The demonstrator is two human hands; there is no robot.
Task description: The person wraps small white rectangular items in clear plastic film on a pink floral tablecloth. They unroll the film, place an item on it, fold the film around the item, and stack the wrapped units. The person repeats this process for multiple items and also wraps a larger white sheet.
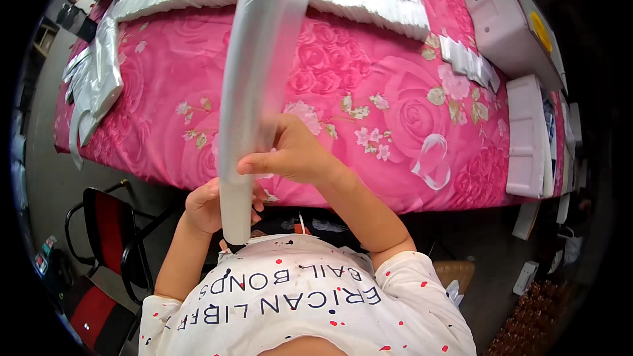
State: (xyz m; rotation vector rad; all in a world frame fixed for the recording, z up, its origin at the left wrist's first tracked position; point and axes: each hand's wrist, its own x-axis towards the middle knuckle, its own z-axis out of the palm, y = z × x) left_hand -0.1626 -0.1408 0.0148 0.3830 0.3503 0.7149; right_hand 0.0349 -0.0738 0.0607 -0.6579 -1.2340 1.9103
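Note:
A long whitish tube (236, 214) with a dark end stands upright in front of my chest. Shiny translucent plastic film (247, 79) covers its upper part, which reaches past the top of the view and is partly smeared by motion. My right hand (293, 151) grips the film-covered tube from the right, its thumb lying across the front. Lower down, my left hand (210, 206) is curled round the back of the tube's bare end, and its fingertips show on the right side. The tube hides part of the left hand's fingers.
Long rows of stacked white packets (369, 6) lie along the far side of the table with a pink floral cover (395, 125). White plastic bags (99, 89) drape at the left edge. White foam boxes (526, 135) stand at right. Red-and-black chairs (109, 231) are at lower left.

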